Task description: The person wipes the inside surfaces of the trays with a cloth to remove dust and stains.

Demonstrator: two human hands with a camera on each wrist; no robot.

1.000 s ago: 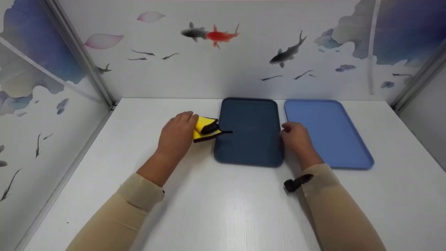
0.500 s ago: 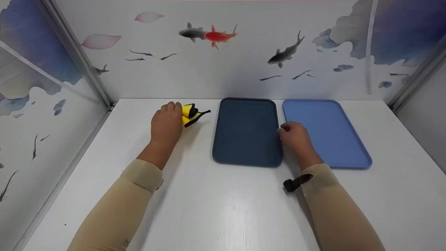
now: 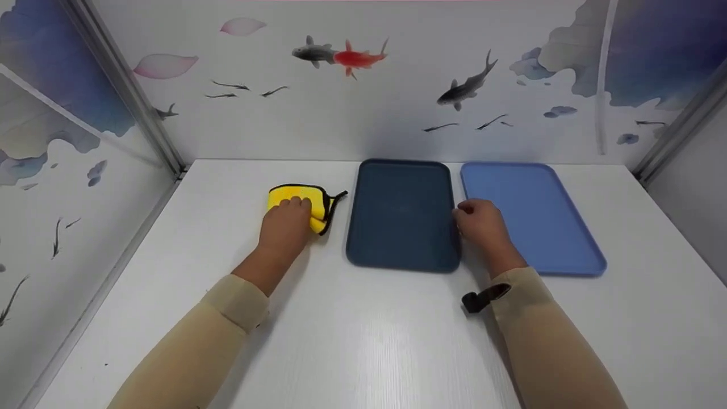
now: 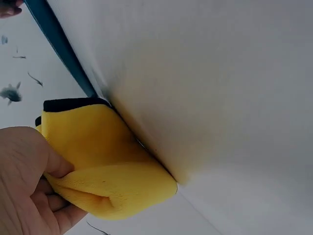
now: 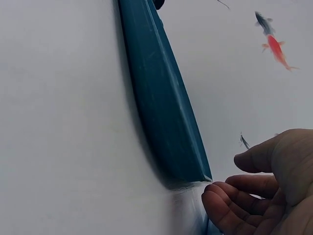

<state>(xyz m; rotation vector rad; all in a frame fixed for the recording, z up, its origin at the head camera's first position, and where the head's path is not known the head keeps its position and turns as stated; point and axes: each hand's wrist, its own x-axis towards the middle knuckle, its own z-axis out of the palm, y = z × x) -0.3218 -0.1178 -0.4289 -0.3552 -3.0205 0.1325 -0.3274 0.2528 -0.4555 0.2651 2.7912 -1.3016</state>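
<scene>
My left hand (image 3: 285,224) pinches a folded yellow cloth (image 3: 276,195) with black edging and a short black loop at its right corner. In the left wrist view the thumb presses into the folds of the cloth (image 4: 98,132), and its lower edge meets the white tabletop. To its right lies a dark blue tray (image 3: 403,216). Beside that tray's right edge is my right hand (image 3: 481,227), fingers loosely bent. In the right wrist view the right hand (image 5: 264,191) has its thumb apart from the fingers, with fingertips at the tray's rim (image 5: 205,176); firm contact cannot be told.
A lighter blue tray (image 3: 545,227) lies on the table (image 3: 375,341) to the right, partly under my right forearm in view. A wall (image 3: 341,113) printed with fish stands behind the table, with another panel (image 3: 34,238) along the left side.
The left hand has carried the cloth left, off the dark tray's left edge, then slightly back toward me. More of the cloth's top now shows. My right hand stays in place.
</scene>
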